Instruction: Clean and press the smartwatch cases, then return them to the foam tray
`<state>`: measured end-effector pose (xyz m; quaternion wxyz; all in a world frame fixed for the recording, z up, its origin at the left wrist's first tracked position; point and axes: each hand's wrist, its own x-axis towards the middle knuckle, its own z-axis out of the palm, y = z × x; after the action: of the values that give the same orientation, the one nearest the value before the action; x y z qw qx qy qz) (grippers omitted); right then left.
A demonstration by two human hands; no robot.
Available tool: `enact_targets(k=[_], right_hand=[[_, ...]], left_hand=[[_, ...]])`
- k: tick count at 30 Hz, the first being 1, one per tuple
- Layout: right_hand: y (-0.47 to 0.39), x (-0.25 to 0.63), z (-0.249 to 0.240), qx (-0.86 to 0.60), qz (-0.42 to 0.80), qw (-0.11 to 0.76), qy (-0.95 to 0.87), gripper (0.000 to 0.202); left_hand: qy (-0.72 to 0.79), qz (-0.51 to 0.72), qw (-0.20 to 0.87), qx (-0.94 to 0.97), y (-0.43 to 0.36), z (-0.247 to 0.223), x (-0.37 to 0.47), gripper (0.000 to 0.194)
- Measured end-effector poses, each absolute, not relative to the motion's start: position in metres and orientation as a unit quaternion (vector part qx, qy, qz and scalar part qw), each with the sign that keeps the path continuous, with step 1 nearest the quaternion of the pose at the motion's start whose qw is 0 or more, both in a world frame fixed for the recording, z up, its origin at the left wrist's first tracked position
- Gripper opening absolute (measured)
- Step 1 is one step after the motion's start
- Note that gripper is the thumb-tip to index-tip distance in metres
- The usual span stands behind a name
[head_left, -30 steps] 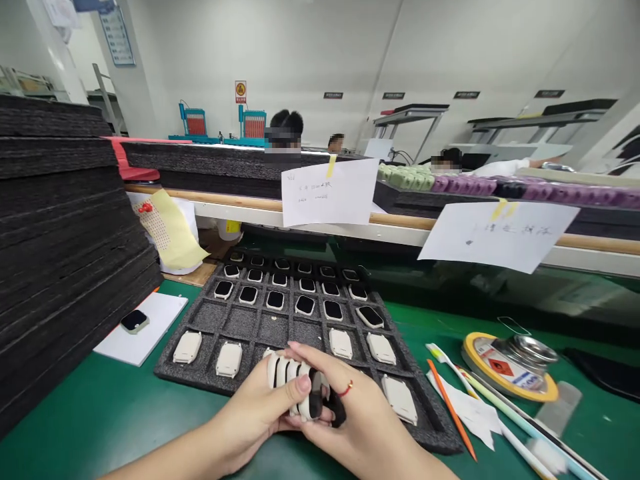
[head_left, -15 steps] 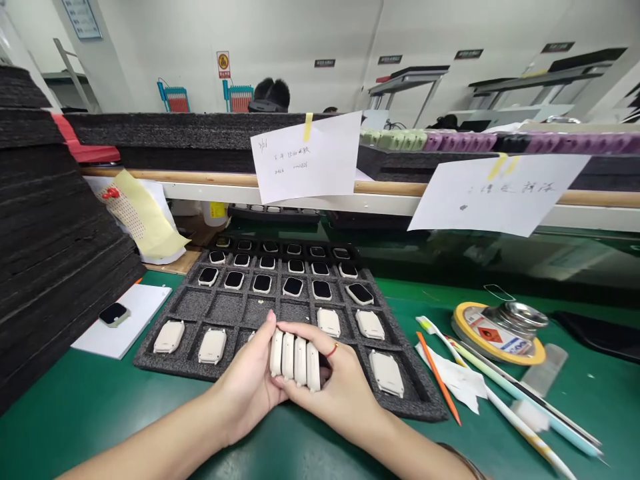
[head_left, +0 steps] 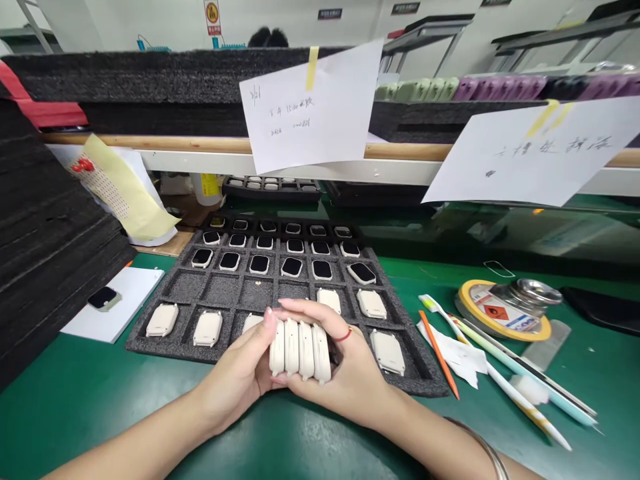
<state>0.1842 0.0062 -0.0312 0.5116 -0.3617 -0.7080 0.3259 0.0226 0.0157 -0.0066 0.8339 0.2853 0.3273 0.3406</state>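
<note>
Several cream watch cases (head_left: 300, 350) stand side by side in a row between my two hands, over the front edge of the tray. My left hand (head_left: 245, 370) presses on the row's left end, thumb on top. Fingers of my right hand (head_left: 345, 370) wrap round the right end, with a red ring on one finger. The black foam tray (head_left: 187, 285) lies behind, its back rows holding watches (head_left: 259, 265) with dark screens up. Cream cases (head_left: 208, 329) lie back side up in its front compartments. My hands hide part of the front rows.
At the left, a watch (head_left: 104, 299) lies on white paper (head_left: 133, 293) beside stacked black foam (head_left: 45, 240). To the right are an orange stick (head_left: 439, 357), brushes, a tissue (head_left: 463, 360) and a tape roll (head_left: 500, 310). A shelf edge (head_left: 400, 171) with hanging papers crosses behind.
The view has tilted down and come closer, so the shelf and tray appear higher. Both hands keep their hold on the row of cases, which has turned slightly.
</note>
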Motion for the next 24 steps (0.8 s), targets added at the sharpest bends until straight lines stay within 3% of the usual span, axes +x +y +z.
enact_targets(k=[9,24], right_hand=[[0.0039,0.1855,-0.0322,-0.348,0.300,0.506,-0.730,0.086],[0.0025,0.1843,-0.0291,-0.346,0.287,0.510,-0.733,0.094]], left_hand=[[0.352,0.353,0.808,0.314,0.0151,-0.0113,0.0244,0.059],[0.344,0.354,0.808,0.321,0.0139,-0.0085,0.0235,0.061]])
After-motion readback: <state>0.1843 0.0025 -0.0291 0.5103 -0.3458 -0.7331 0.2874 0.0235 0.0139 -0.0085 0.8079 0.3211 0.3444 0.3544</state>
